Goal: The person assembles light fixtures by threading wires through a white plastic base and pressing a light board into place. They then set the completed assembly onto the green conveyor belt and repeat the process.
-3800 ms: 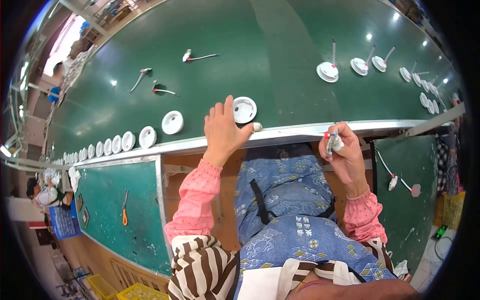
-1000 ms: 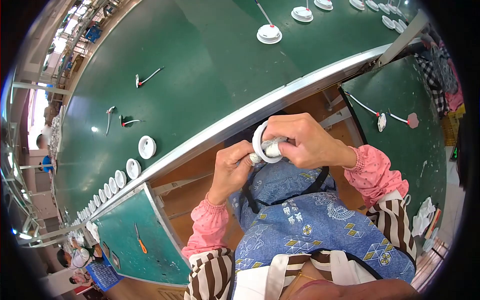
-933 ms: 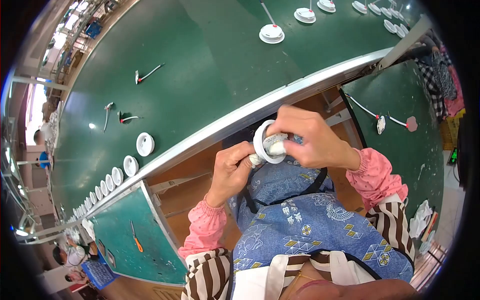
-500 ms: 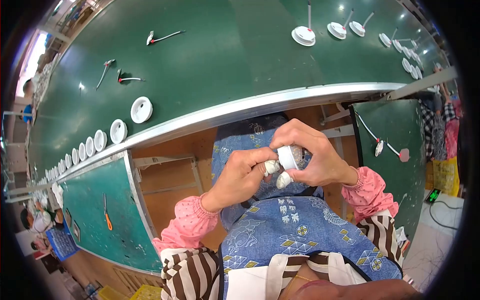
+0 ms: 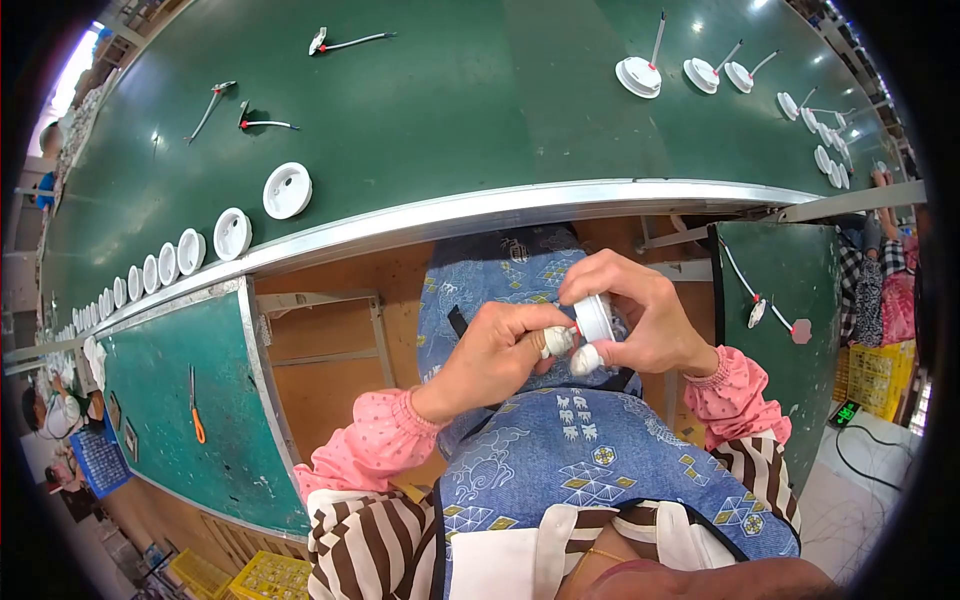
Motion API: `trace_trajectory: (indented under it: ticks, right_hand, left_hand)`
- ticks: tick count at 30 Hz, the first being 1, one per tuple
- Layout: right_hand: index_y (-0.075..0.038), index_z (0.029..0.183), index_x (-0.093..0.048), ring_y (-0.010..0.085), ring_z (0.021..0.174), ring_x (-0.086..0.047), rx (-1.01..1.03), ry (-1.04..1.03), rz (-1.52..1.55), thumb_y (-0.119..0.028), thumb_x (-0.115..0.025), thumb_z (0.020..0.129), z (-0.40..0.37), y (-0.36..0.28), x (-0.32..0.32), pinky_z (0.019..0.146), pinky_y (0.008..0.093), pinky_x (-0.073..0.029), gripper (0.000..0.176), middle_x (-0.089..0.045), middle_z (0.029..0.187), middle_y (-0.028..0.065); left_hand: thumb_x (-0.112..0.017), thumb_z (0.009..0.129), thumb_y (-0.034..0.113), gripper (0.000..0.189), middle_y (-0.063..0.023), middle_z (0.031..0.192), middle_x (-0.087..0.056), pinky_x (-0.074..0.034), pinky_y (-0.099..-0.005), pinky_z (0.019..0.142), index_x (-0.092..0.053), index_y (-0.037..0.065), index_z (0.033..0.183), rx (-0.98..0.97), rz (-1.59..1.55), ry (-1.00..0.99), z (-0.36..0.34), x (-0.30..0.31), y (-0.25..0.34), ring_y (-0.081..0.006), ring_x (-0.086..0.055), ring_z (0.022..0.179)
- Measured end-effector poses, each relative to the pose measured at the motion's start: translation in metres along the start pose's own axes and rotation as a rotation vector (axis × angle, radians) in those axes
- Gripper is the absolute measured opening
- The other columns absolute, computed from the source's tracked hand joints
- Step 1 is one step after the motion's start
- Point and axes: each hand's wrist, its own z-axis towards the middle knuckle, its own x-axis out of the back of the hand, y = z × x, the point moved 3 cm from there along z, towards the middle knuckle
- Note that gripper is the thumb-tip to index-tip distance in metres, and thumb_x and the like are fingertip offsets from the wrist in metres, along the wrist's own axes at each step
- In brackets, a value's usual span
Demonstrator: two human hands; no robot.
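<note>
Between finger and thumb, my right hand (image 5: 648,318) holds a white round plastic cover (image 5: 594,318) on edge above my lap. My left hand (image 5: 490,350) is closed in a pinch right at the cover's near face. A small red collar shows at its fingertips, and the dark end of a cable (image 5: 458,320) sticks out behind the knuckles, the rest hidden by the hand. White wrapping covers some fingertips on both hands.
A row of white covers (image 5: 288,190) lines the green table's (image 5: 430,110) left edge. Covers with upright cables (image 5: 638,77) stand at the far right. Loose cables (image 5: 265,123) lie at the upper left. Orange-handled scissors (image 5: 198,425) rest on the left side table.
The red collar and the cable's dark end now show at my left hand. Both hands stay together at the cover, while the whole view has shifted slightly.
</note>
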Motion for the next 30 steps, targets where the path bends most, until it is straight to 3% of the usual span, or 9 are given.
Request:
trace_trajectory:
  ticks: [3,6,10,13,16,22,25,26,30]
  right_hand:
    - [-0.005,0.114,-0.068,0.0237,0.108,-0.065,0.06,-0.038,-0.047,0.0,-0.082,0.066,0.001,0.001,0.002,0.094,0.035,-0.053,0.051,-0.065,0.118,0.0118]
    - [-0.004,0.115,-0.067,0.0194,0.107,-0.064,0.038,-0.079,0.05,-0.005,-0.087,0.068,-0.003,0.005,-0.001,0.093,0.0328,-0.053,0.051,-0.064,0.119,0.0106]
    - [-0.003,0.12,-0.065,0.0149,0.106,-0.062,-0.175,-0.039,0.311,-0.017,-0.095,0.07,-0.012,0.015,-0.004,0.093,0.031,-0.053,0.06,-0.061,0.12,0.0074]
    - [-0.004,0.12,-0.065,0.0156,0.108,-0.062,-0.24,-0.047,0.362,-0.009,-0.09,0.07,-0.016,0.02,-0.003,0.091,0.0305,-0.054,0.057,-0.061,0.122,0.008]
    - [-0.001,0.121,-0.065,0.0193,0.114,-0.061,-0.171,0.013,0.121,-0.016,-0.092,0.073,-0.014,0.027,0.0,0.094,0.0344,-0.054,0.058,-0.058,0.123,0.0115]
    - [-0.005,0.126,-0.062,0.0224,0.109,-0.064,-0.106,0.064,-0.013,0.003,-0.079,0.067,-0.003,0.018,-0.004,0.093,0.0326,-0.053,0.062,-0.062,0.119,0.0097]
    - [-0.005,0.131,-0.058,0.0318,0.106,-0.065,0.045,0.118,-0.339,0.001,-0.081,0.066,0.005,0.003,-0.007,0.09,0.0372,-0.054,0.07,-0.062,0.118,0.015]
    - [-0.003,0.134,-0.055,0.0392,0.106,-0.063,0.147,0.153,-0.456,-0.001,-0.084,0.064,0.006,0.002,-0.01,0.088,0.0419,-0.053,0.075,-0.062,0.117,0.0184]
    - [-0.001,0.134,-0.055,0.0382,0.108,-0.061,0.308,0.227,-0.746,0.0,-0.084,0.06,0.011,-0.003,-0.019,0.089,0.0441,-0.051,0.08,-0.062,0.118,0.017]
  left_hand:
    - [-0.056,0.099,-0.003,0.018,-0.0035,0.085,-0.072,-0.047,-0.0241,0.061,-0.073,-0.002,0.103,0.131,-0.007,-0.006,-0.007,-0.001,0.008,-0.0068,-0.056,0.069]
    - [-0.058,0.096,0.0,0.016,0.0003,0.071,-0.059,-0.041,-0.0259,0.056,-0.073,0.0,0.099,0.112,-0.077,-0.037,-0.005,0.0,0.005,-0.0063,-0.052,0.065]
    - [-0.059,0.095,-0.001,0.015,-0.0012,0.071,-0.06,-0.041,-0.0268,0.056,-0.073,0.0,0.1,0.011,0.008,0.0,0.004,0.001,-0.004,-0.0065,-0.052,0.066]
    - [-0.058,0.096,-0.001,0.016,-0.0015,0.07,-0.06,-0.04,-0.0268,0.056,-0.073,0.0,0.1,-0.022,0.044,0.027,0.004,-0.002,-0.004,-0.006,-0.051,0.065]
    - [-0.057,0.1,0.001,0.018,-0.0006,0.076,-0.065,-0.044,-0.0247,0.06,-0.074,-0.001,0.102,0.158,0.075,0.023,0.002,-0.001,-0.007,-0.006,-0.054,0.069]
    - [-0.058,0.101,0.004,0.017,-0.0012,0.08,-0.065,-0.046,-0.025,0.064,-0.072,-0.001,0.108,0.134,0.097,0.01,0.003,0.005,-0.01,-0.006,-0.055,0.073]
    - [-0.057,0.096,0.001,0.023,-0.0101,0.092,-0.068,-0.049,-0.031,0.074,-0.071,0.004,0.113,-0.081,0.236,0.045,0.008,0.013,-0.017,-0.0169,-0.062,0.083]
    - [-0.063,0.093,0.006,0.028,-0.0142,0.108,-0.068,-0.048,-0.0353,0.09,-0.067,0.004,0.121,-0.28,0.375,0.046,0.01,0.019,-0.015,-0.0267,-0.061,0.104]
    - [-0.073,0.091,0.014,0.044,-0.0131,0.126,-0.064,-0.047,-0.0369,0.099,-0.062,-0.001,0.131,-0.334,0.681,0.153,0.009,0.013,0.0,-0.0244,-0.06,0.113]
